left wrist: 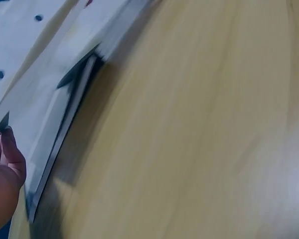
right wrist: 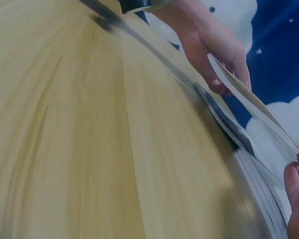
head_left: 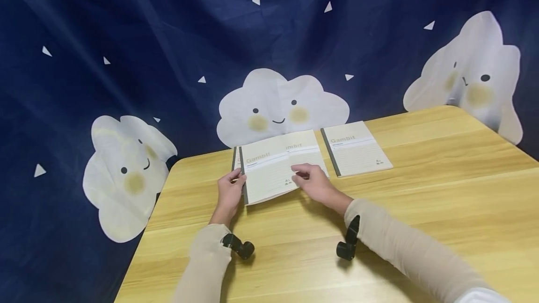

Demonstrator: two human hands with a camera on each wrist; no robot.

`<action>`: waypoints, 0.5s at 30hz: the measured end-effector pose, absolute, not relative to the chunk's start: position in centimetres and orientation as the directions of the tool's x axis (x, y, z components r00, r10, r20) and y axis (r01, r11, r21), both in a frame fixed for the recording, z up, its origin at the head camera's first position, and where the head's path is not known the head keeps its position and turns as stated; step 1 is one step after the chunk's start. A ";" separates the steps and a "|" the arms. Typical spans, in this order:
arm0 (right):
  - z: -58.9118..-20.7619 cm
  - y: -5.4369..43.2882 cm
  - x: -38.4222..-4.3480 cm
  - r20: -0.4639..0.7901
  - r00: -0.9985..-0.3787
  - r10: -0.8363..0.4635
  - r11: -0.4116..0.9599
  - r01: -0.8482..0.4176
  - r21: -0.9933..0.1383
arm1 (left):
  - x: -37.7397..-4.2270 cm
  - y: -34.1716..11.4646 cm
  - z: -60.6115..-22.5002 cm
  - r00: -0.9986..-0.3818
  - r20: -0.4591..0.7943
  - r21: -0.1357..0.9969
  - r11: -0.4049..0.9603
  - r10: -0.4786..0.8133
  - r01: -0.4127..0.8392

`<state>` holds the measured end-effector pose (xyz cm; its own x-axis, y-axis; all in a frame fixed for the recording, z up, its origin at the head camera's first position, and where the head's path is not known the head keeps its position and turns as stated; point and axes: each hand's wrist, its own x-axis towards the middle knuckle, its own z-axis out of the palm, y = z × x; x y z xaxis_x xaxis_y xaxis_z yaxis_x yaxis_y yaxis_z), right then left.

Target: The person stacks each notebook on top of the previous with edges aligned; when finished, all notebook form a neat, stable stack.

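Observation:
A cream notebook [head_left: 265, 179] with a dark spine and "Gambit" on its cover is held between both hands, tilted over other notebooks. My left hand [head_left: 229, 195] pinches it at the spine side. At its opposite edge, my right hand [head_left: 316, 184] grips it between thumb and fingers. Beneath it, a matching notebook [head_left: 309, 152] shows at the right, and the dark spine of another [head_left: 235, 159] peeks out at the left. In the right wrist view, the held notebook [right wrist: 259, 110] is raised at an angle above the stacked notebooks [right wrist: 261, 191].
A separate notebook [head_left: 357, 151] of the same kind lies flat on the wooden table [head_left: 421, 209], to the right of the others. Behind the table hangs a dark blue curtain [head_left: 168, 22] with white clouds. A black camera mount sits on each wrist.

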<state>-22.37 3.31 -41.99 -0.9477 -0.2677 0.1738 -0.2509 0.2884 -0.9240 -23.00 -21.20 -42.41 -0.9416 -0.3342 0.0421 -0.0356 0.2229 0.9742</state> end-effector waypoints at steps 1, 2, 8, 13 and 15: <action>-42.0 3.7 -22.4 0.183 -0.948 -0.260 0.297 -0.259 -0.919 | -23.2 -20.7 -42.5 -0.942 0.055 0.972 0.234 -0.331 -0.025; -42.1 4.2 -22.4 0.188 -0.949 -0.253 0.302 -0.262 -0.917 | -23.4 -20.3 -42.6 -0.943 0.068 0.969 0.247 -0.325 -0.015; -42.3 6.4 -23.0 0.178 -0.955 -0.236 0.324 -0.250 -0.913 | -24.1 -18.0 -42.9 -0.951 0.111 0.954 0.299 -0.288 0.021; -42.1 7.9 -23.5 0.146 -0.968 -0.206 0.332 -0.210 -0.920 | -24.9 -16.5 -43.0 -0.969 0.115 0.945 0.326 -0.218 0.038; -42.0 8.3 -23.7 0.128 -0.974 -0.186 0.352 -0.188 -0.917 | -25.2 -16.0 -43.0 -0.976 0.106 0.944 0.328 -0.189 0.039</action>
<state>-23.74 8.30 -41.95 -0.9742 -0.1859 0.1279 -0.1875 0.3517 -0.9171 -25.17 -16.00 -42.96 -0.9763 -0.1887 0.1057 0.0387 0.3283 0.9438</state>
